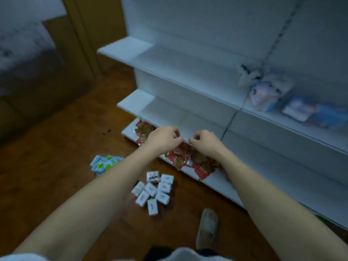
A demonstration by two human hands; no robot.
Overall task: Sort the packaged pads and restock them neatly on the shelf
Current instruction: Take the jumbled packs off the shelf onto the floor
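Several red packaged pads [190, 160] lie scattered on the bottom board of the white shelf [165, 59]. Both my hands hover over them at the front edge of the second board. My left hand [162, 137] has its fingers curled, with a red packet showing just under the fingertips. My right hand [204, 140] is curled the same way beside it; whether either hand pinches a packet is blurred. On the wooden floor lie a heap of white packets [155, 191] and a pile of blue-and-green packets [104, 163].
Pastel packages [265, 96] and a flat blue pack [312, 113] sit on the right bay of the shelf. My slippered foot [207, 228] stands on the wooden floor near the white packets. A dark sofa [28, 81] fills the left.
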